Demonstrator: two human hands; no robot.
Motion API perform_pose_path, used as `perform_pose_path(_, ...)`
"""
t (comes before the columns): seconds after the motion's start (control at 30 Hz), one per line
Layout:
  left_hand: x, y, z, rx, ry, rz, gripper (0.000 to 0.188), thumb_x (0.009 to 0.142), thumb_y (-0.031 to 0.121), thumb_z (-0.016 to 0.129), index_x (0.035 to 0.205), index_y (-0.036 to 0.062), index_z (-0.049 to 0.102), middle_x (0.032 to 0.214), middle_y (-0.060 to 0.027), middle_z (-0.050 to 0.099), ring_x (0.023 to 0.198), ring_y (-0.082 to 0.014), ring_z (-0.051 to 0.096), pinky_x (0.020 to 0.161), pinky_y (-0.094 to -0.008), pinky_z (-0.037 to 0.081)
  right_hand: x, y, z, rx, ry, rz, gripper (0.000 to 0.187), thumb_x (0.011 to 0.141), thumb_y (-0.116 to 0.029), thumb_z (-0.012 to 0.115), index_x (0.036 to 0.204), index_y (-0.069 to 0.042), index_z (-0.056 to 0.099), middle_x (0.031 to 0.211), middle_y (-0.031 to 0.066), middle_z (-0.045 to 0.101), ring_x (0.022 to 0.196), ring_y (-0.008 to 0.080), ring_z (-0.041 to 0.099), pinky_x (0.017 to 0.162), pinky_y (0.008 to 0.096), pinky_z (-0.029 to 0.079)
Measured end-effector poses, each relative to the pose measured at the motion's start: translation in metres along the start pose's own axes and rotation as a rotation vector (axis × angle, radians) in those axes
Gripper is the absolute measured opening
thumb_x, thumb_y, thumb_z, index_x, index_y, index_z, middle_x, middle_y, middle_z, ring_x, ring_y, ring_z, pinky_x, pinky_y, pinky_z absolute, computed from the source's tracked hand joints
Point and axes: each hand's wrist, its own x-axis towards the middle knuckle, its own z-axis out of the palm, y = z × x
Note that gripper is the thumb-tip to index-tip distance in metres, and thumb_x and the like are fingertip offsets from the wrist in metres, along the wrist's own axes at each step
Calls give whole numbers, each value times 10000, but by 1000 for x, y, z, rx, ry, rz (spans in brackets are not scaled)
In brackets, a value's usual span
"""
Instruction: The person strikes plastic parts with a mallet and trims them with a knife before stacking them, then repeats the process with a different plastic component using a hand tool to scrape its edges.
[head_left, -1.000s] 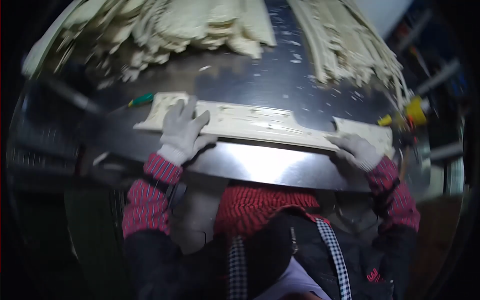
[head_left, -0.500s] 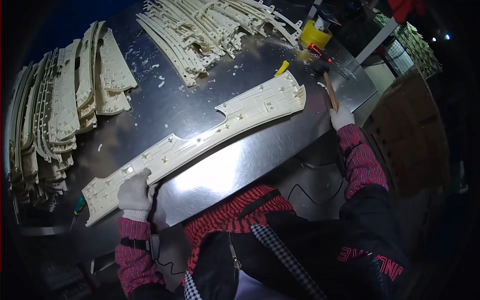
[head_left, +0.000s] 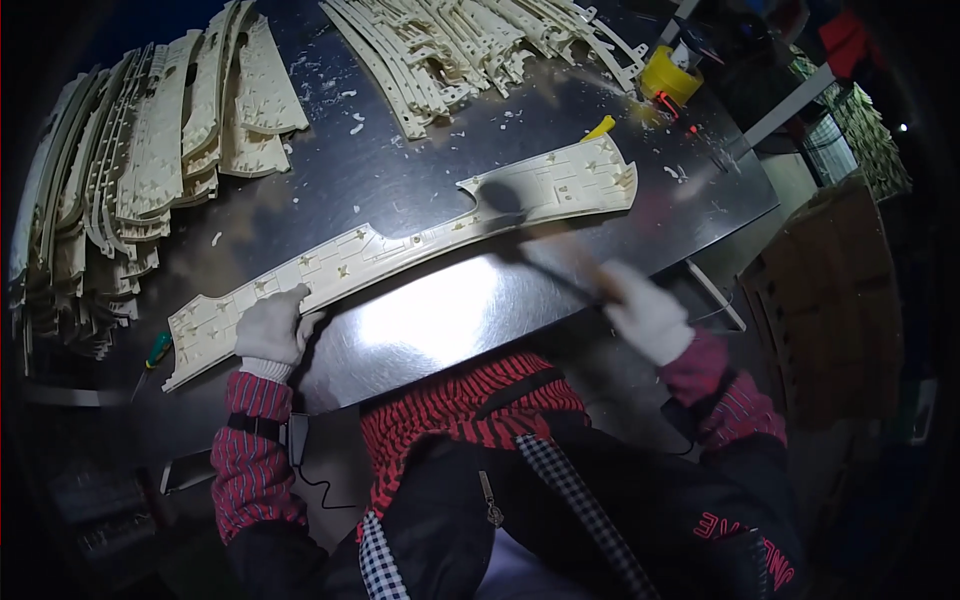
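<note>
A long cream plastic trim panel lies slantwise across the metal table, its ribbed side up. Gripping its near edge toward the left end is my left hand, in a white glove, the thumb on the panel. My right hand, also gloved, is closed round the wooden handle of a mallet. The mallet's dark head is smeared by motion and appears over the panel right of its cut-out; whether it touches cannot be told.
Stacks of similar cream panels stand at the left, with narrower strips at the back. A green-handled screwdriver lies by the panel's left end. Yellow tape and a yellow-handled tool are at the far right. Cardboard stands beyond the table.
My right hand has swung the mallet leftward from the table's right edge to above the panel. My left hand keeps its hold on the panel. The whole view has shifted slightly.
</note>
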Motion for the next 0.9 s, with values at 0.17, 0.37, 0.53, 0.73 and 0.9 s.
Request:
perform_pose_path(0.17, -5, -4, 5, 10, 108, 90, 395, 812, 308, 740, 1132, 90, 661, 874, -173, 689, 834, -383, 670, 712, -466, 528, 11, -38, 5, 2, -461, 252, 573, 870, -231, 688, 1390, -107, 482, 1133, 233, 661, 992, 426, 648, 843, 477, 545)
perform_pose_path(0.37, -20, 1, 4, 35, 297, 66, 400, 798, 311, 754, 1111, 80, 660, 1021, -155, 669, 969, -372, 631, 840, -498, 501, 23, -36, -4, 89, -322, 17, 580, 867, -199, 678, 1404, -84, 489, 1144, 222, 662, 1028, 395, 659, 888, 436, 537)
perform_pose_path(0.53, 26, 70, 15, -607, 392, 201, 523, 767, 268, 787, 1190, 35, 584, 1186, -181, 637, 1138, -348, 599, 937, -469, 473, 118, -87, -23, 231, -57, -427, 562, 842, -119, 683, 1379, -57, 526, 1154, 219, 663, 1044, 367, 668, 901, 410, 538)
perform_pose_path(0.73, 42, 86, 22, -281, -32, 30, 266, 857, 216, 639, 1053, 36, 645, 900, -158, 696, 814, -347, 686, 763, -473, 525, 219, -232, 15, 204, -286, -705, 532, 853, -185, 700, 1346, -67, 540, 1157, 270, 660, 1045, 411, 665, 864, 439, 556)
perform_pose_path(0.9, 48, 82, 57, -275, 175, 85, 260, 887, 201, 534, 996, 13, 677, 835, -169, 699, 757, -353, 694, 699, -455, 544, 235, -281, 31, -407, -640, -768, 549, 853, -227, 725, 1338, -59, 532, 1133, 271, 664, 1034, 413, 665, 841, 450, 552)
